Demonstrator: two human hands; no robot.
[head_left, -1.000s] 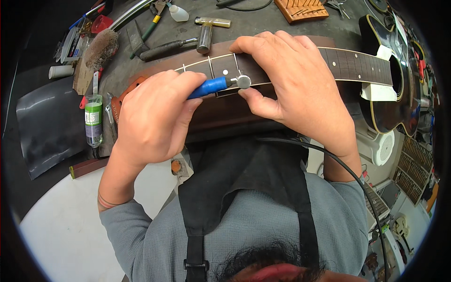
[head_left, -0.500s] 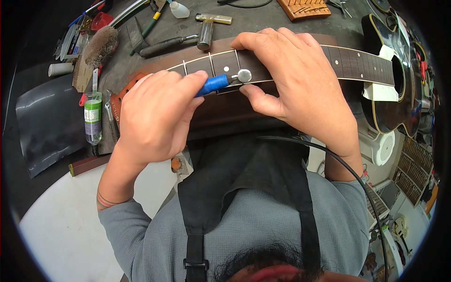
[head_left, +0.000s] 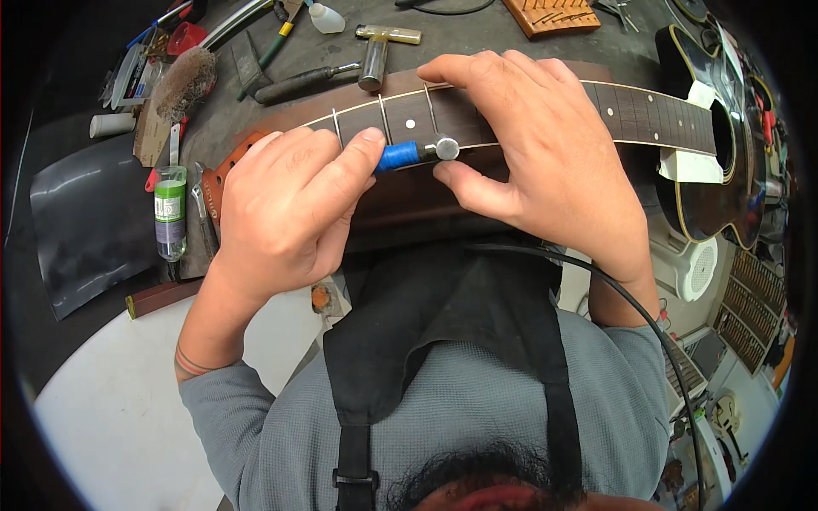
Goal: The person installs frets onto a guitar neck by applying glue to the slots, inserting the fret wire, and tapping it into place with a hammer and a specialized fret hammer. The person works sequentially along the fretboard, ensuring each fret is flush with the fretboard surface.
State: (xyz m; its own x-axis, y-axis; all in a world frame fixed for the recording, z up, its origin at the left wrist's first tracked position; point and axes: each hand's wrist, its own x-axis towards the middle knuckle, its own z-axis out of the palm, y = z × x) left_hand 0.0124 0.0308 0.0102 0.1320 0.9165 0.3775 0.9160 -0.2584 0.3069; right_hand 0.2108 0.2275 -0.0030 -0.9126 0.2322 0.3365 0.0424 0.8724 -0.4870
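My left hand is closed around the blue handle of a small hammer. The hammer's round metal head is at the near edge of a dark guitar neck, by the near end of a fret wire. Spanning the neck just right of that fret, my right hand grips it, forefinger at the far edge and thumb at the near edge. Two more fret wires cross the board to the left. The fingers under my left hand are hidden, as is part of the fretboard under my right.
Beyond the neck lie a second hammer, a black-handled tool and a wooden block with pins. A brush and a green-labelled bottle are at left. The black guitar body is at right; a cable crosses my apron.
The hammer head has shifted slightly toward me and tilted, now at the neck's near edge. My left thumb has moved a little right. My right forefinger and thumb have shifted slightly.
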